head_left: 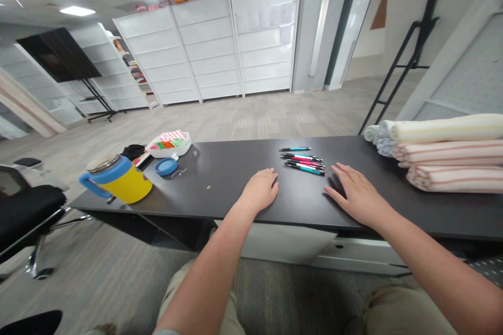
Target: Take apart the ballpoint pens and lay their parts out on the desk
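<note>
My left hand (261, 188) rests palm down on the dark table (236, 167), its fingers curled loosely under, holding nothing. Flat on the table a little to the right lies my right hand (356, 193), fingers stretched out and spread. Between and just beyond the two hands sit several pens (303, 161) in teal, pink and black, lying side by side. The right fingertips are a few centimetres from the nearest pen; neither hand touches one.
A yellow mug with a blue lid and handle (118, 179) stands at the table's left end, near a blue round lid (166, 166) and a white tray of coloured items (168, 144). Rolled striped towels (444, 154) are stacked at the right. A black chair (23, 214) stands left.
</note>
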`<state>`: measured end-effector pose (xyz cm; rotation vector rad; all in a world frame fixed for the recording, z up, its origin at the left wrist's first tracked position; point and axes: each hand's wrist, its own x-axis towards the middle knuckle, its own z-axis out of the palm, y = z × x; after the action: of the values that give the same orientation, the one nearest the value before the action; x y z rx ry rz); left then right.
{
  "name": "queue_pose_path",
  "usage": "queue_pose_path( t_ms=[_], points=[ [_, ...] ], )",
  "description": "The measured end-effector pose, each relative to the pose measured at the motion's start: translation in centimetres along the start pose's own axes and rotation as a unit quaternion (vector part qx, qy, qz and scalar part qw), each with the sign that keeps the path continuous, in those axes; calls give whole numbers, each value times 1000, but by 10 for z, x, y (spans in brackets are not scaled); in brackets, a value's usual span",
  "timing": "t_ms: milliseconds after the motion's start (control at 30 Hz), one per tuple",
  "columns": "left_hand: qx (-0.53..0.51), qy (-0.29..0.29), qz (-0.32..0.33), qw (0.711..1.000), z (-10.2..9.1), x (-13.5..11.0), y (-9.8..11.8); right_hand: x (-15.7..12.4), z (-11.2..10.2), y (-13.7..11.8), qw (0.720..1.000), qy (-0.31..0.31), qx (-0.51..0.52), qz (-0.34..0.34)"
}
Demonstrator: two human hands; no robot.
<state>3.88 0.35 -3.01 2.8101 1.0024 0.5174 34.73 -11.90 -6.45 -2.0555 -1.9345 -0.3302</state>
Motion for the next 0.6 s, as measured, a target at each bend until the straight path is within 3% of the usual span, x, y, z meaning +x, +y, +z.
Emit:
queue_pose_path(
  t_ms=[233, 333, 467, 600],
  points=[
    [13, -14, -8, 1000, -1, -3, 0, -22, -8, 6, 1000, 12, 1, 16],
    [13, -15, -5, 1000, 2, -2, 1, -46, -15, 5, 999, 21, -7, 27],
    [27, -17, -16, 999, 0, 4, -3, -106, -27, 6, 998, 37, -17, 40],
    [88, -1, -114, 990, -24, 17, -39, -188, -34, 14, 996, 77, 1, 43]
  ],
)
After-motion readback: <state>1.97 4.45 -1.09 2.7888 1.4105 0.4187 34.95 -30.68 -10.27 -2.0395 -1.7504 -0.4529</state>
